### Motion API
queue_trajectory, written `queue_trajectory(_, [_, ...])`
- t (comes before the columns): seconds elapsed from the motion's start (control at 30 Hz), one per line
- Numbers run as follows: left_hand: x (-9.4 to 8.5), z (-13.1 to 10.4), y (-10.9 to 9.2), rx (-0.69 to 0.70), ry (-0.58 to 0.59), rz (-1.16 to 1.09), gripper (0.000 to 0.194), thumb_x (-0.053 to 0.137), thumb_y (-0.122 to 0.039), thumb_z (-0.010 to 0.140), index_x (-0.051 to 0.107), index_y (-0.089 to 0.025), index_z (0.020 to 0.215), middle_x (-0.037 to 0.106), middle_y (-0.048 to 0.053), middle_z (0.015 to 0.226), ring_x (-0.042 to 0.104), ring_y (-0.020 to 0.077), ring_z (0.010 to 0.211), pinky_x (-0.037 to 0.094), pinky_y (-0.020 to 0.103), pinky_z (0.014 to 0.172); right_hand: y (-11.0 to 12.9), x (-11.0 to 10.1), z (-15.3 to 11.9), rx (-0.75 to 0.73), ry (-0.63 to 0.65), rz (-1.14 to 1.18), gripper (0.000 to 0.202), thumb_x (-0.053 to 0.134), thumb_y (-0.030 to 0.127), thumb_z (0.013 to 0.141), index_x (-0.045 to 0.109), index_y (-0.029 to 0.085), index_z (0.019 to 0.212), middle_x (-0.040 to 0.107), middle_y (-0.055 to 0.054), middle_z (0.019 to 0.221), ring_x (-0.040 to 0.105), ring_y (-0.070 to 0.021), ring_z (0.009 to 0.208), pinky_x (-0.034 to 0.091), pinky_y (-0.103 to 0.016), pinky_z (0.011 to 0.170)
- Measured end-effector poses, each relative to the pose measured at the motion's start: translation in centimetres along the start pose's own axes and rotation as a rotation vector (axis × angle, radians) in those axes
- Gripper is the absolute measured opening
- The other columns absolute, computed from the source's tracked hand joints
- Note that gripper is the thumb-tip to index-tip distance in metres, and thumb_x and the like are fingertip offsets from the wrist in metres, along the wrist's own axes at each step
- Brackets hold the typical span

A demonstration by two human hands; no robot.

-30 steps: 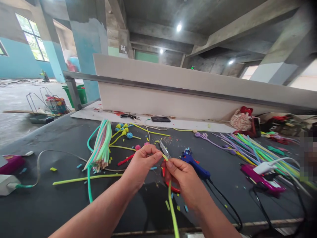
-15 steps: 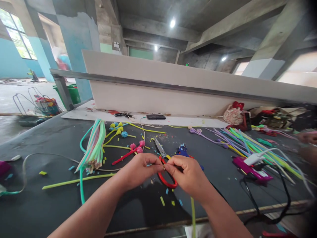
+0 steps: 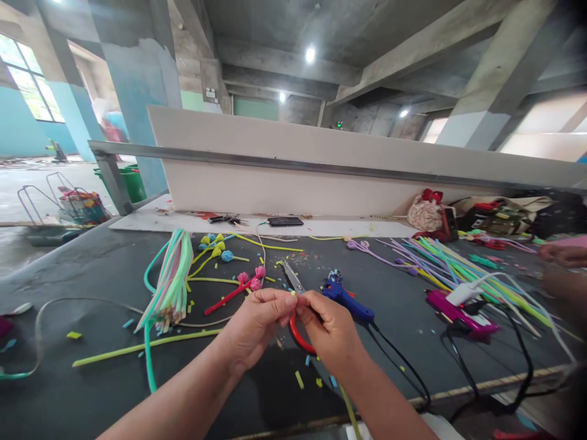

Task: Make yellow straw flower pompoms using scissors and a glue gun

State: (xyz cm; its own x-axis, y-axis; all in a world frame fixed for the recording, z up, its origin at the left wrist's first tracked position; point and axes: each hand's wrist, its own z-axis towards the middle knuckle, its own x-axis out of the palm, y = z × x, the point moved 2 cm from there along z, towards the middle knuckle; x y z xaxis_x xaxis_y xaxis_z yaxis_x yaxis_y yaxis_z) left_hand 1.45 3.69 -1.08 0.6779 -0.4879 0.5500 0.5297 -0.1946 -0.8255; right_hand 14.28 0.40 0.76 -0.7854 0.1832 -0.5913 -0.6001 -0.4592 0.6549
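My left hand (image 3: 263, 321) and my right hand (image 3: 328, 327) meet in front of me, thumbs and fingertips pinched together. A tiny yellow-green end shows at the fingertips. A yellow-green pipe cleaner (image 3: 351, 410) hangs below my right hand over the table edge; the stretch between is hidden behind the hand. Under the hands lie scissors (image 3: 300, 333) with red handles, partly covered. Right of them rests a blue glue gun (image 3: 351, 300) with a black cord. To the left are a red stem with pink buds (image 3: 243, 286) and yellow-green stems with blue and yellow buds (image 3: 215, 247).
A bundle of pastel pipe cleaners (image 3: 174, 278) lies at left, and a spread of coloured ones (image 3: 440, 263) at right. Beside that spread is a magenta power strip (image 3: 461, 315) with cords. A phone (image 3: 285, 222) lies at the back. Another person's hand (image 3: 562, 253) is at far right.
My hands have shifted slightly, the right one moving left and uncovering more of the glue gun. Their fingertips now cover more of the scissors' handles. The camera view has tilted up a little.
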Motion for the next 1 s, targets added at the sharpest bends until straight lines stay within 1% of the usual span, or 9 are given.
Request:
queue_trajectory(0.07, [-0.1, 0.2, 0.1, 0.026, -0.12, 0.002, 0.015, 0.072, -0.027, 0.067, 0.072, -0.012, 0.067, 0.054, -0.001, 0.055, 0.043, 0.0081, 0.059, 0.034, 0.022, 0.064, -0.1, 0.8, -0.1, 0.016, -0.037, -0.034, 0.025, 0.043, 0.026, 0.089, 0.057, 0.018, 0.069, 0.057, -0.001, 0.064, 0.051, -0.0116, 0.06, 0.039, -0.021, 0.059])
queue_trajectory(0.13, [-0.3, 0.3, 0.1, 0.043, -0.245, 0.018, 0.019, 0.075, -0.027, 0.064, 0.074, -0.012, 0.075, 0.056, -0.001, 0.058, 0.042, 0.0079, 0.06, 0.034, 0.022, 0.064, -0.3, 1.5, -0.1, 0.035, -0.068, -0.071, 0.025, 0.045, 0.024, 0.087, 0.053, 0.018, 0.065, 0.052, 0.002, 0.058, 0.047, -0.0103, 0.055, 0.037, -0.019, 0.054])
queue_trajectory(0.23, [-0.4, 0.4, 0.0, 0.048, -0.335, 0.031, 0.022, 0.075, -0.029, 0.062, 0.074, -0.011, 0.075, 0.055, -0.001, 0.056, 0.04, 0.0074, 0.059, 0.034, 0.021, 0.064, -0.6, 1.9, -0.2, 0.046, -0.091, -0.141, 0.027, 0.046, 0.021, 0.086, 0.048, 0.018, 0.059, 0.046, 0.004, 0.053, 0.042, -0.0091, 0.05, 0.033, -0.019, 0.05])
queue_trajectory(0.37, [-0.4, 0.6, 0.3, 0.013, -0.307, -0.006, 0.023, 0.075, -0.03, 0.062, 0.075, -0.011, 0.075, 0.057, 0.0, 0.06, 0.041, 0.0074, 0.061, 0.034, 0.02, 0.062, -0.7, 1.7, -0.2, 0.013, -0.13, -0.156, 0.023, 0.045, 0.018, 0.086, 0.054, 0.018, 0.065, 0.052, 0.002, 0.057, 0.047, -0.0096, 0.054, 0.035, -0.018, 0.054])
queue_trajectory(0.47, [-0.6, 0.6, 0.8, -0.003, -0.323, -0.016, 0.023, 0.074, -0.029, 0.063, 0.075, -0.013, 0.079, 0.057, 0.0, 0.06, 0.039, 0.0068, 0.059, 0.032, 0.019, 0.058, -0.7, 1.9, -0.2, -0.005, -0.124, -0.113, 0.022, 0.043, 0.018, 0.087, 0.057, 0.017, 0.07, 0.057, 0.001, 0.063, 0.051, -0.0097, 0.058, 0.037, -0.017, 0.057])
queue_trajectory(0.6, [-0.7, 0.5, 1.3, 0.021, -0.344, 0.041, 0.022, 0.072, -0.03, 0.066, 0.075, -0.015, 0.082, 0.062, 0.002, 0.067, 0.046, 0.0084, 0.066, 0.035, 0.019, 0.061, -0.8, 2.3, -0.1, 0.013, -0.104, -0.112, 0.025, 0.043, 0.021, 0.088, 0.057, 0.017, 0.067, 0.054, 0.001, 0.059, 0.048, -0.0095, 0.055, 0.036, -0.018, 0.056])
queue_trajectory(0.73, [-0.5, 0.5, 1.0, 0.129, -0.306, 0.222, 0.015, 0.07, -0.029, 0.07, 0.074, -0.017, 0.077, 0.063, 0.003, 0.077, 0.055, 0.0132, 0.081, 0.041, 0.023, 0.077, -0.8, 1.9, 0.1, 0.099, -0.073, -0.091, 0.023, 0.045, 0.023, 0.086, 0.058, 0.017, 0.068, 0.051, 0.002, 0.058, 0.045, -0.0103, 0.054, 0.035, -0.02, 0.054])
queue_trajectory(0.87, [-0.5, 0.6, 0.4, 0.305, -0.229, 0.565, 0.015, 0.062, -0.028, 0.077, 0.074, -0.018, 0.078, 0.061, 0.004, 0.083, 0.056, 0.0146, 0.083, 0.044, 0.025, 0.077, -0.9, 1.2, 0.2, 0.195, -0.02, 0.014, 0.024, 0.046, 0.029, 0.084, 0.057, 0.017, 0.067, 0.049, 0.002, 0.059, 0.044, -0.0114, 0.057, 0.035, -0.021, 0.055])
queue_trajectory(1.0, [-0.6, 0.4, 0.0, 0.46, -0.158, 0.773, 0.017, 0.057, -0.023, 0.081, 0.073, -0.02, 0.082, 0.065, 0.006, 0.086, 0.058, 0.0157, 0.084, 0.045, 0.026, 0.078, -1.6, 1.3, 0.1, 0.283, 0.033, 0.25, 0.023, 0.047, 0.035, 0.084, 0.057, 0.017, 0.073, 0.047, 0.004, 0.057, 0.042, -0.0097, 0.053, 0.035, -0.021, 0.051])
